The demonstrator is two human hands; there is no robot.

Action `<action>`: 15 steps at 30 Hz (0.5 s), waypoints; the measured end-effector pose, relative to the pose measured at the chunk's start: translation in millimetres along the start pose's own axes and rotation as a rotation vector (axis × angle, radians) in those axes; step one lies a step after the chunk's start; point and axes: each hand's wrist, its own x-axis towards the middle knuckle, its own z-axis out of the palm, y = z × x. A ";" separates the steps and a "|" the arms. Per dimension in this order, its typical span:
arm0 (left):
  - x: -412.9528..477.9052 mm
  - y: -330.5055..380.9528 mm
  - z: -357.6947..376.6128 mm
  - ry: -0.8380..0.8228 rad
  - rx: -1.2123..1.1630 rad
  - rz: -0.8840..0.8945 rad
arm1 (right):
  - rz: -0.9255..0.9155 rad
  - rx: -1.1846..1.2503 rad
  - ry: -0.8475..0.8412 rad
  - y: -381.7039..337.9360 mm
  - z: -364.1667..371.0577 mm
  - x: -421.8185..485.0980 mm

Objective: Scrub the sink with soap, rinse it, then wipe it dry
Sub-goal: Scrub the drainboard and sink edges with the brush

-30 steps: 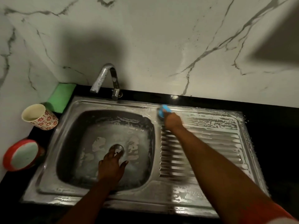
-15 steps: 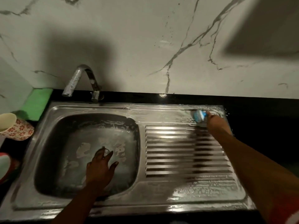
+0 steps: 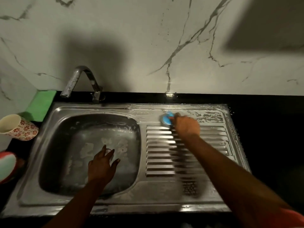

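Stainless sink (image 3: pixel 115 209) set into a black desk (image 3: pixel 271 137), below a white marble-veined wall (image 3: pixel 131 38). On the left, a deep basin (image 3: pixel 54 145) holding patches of soap foam across its floor and streaks up its far wall. Left hand (image 3: pixel 101 167) down inside that basin, fingers straight and spread, gripping nothing; touching the floor or just above it, cannot tell. On the right, a ribbed drainboard (image 3: pixel 161 155), with thin foam along the flat strip behind the ribs and down the right edge. Right hand (image 3: pixel 186 126) on that back strip, fingers curled round a blue scrubber (image 3: pixel 166 118) and pressing it onto the metal, just beyond the first rib; somewhat blurred. Curved metal tap (image 3: pixel 77 79) at the back rim, spout out over the basin's far left corner. Green pad (image 3: pixel 42 104) flat in the desk's back left corner. Near it, a cup (image 3: pixel 18 127) printed with red flowers, tipped over with its mouth facing left, pale inside, contents not clear. At the left edge, partly cut off, a round red tub (image 3: pixel 7 165) with a pale top.
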 end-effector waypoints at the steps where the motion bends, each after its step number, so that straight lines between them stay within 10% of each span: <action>1: -2.5 -2.5 0.4 0.000 -0.005 -0.003 | 0.105 -0.020 0.023 35.4 -2.2 0.6; 6: -14.0 -1.6 2.7 -0.006 0.010 0.000 | 0.327 0.004 0.079 77.7 -7.4 -8.5; 15: -12.5 17.9 6.9 -0.038 0.068 0.015 | -0.127 0.302 -0.108 -113.6 -13.2 1.2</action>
